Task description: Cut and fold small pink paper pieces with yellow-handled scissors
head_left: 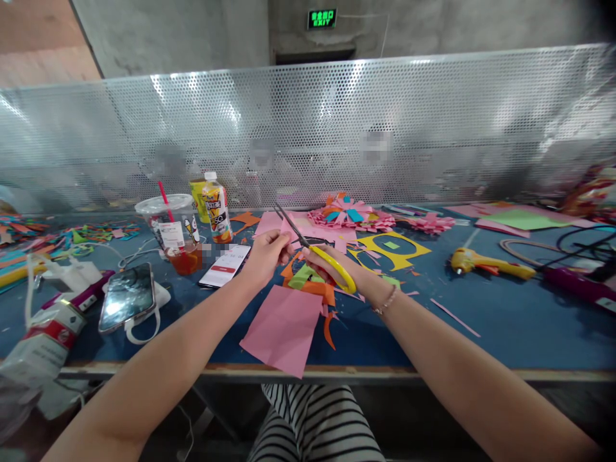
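Observation:
My right hand (325, 264) is closed on the yellow handles of a pair of scissors (337, 264), whose blades point up and away to the left. Just left of the blades, my left hand (270, 249) pinches a small pink piece of paper (287, 230). The blades pass close beside that paper; whether they touch it, I cannot tell. Below both hands a pink sheet of paper (283, 327) lies flat at the table's front edge. Orange paper scraps (315, 292) and a green scrap (307, 276) lie under the hands.
Pink paper flowers (351, 215) sit at the back, near a yellow sheet with cut-out holes (418, 249). A yellow glue gun (491, 263) lies to the right. A drink cup (173, 234), a bottle (217, 208) and phones (128, 296) stand or lie left. A perforated metal screen (308, 109) rises behind.

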Demonstrator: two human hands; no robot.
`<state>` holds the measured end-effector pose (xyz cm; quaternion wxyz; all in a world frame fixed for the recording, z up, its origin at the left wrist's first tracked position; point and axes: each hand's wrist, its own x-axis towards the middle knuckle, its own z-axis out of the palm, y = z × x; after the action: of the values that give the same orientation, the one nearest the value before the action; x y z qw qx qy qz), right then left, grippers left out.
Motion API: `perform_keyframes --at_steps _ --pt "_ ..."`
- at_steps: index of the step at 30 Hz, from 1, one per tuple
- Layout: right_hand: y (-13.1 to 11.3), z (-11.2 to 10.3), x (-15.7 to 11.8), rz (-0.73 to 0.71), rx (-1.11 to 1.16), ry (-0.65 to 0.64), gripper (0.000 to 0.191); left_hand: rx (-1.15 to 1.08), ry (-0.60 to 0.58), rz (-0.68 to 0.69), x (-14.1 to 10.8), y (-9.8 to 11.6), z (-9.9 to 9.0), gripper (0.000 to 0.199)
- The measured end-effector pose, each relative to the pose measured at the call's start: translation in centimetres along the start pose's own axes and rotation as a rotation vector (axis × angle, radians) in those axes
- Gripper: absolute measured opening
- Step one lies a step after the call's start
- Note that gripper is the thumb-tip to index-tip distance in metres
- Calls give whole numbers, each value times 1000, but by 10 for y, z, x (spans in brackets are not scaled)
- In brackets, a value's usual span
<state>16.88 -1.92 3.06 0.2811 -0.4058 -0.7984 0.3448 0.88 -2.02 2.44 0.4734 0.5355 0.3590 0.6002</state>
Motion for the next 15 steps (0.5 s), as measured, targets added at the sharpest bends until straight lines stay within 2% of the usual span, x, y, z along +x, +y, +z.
perform_keyframes --at_steps 6,15 --pt "-1 2 3 66 42 38 48 -9 -15 -7 0 1 0 23" --pt "-13 -1 -2 115 -19 119 45 -13 -20 6 0 2 1 23"
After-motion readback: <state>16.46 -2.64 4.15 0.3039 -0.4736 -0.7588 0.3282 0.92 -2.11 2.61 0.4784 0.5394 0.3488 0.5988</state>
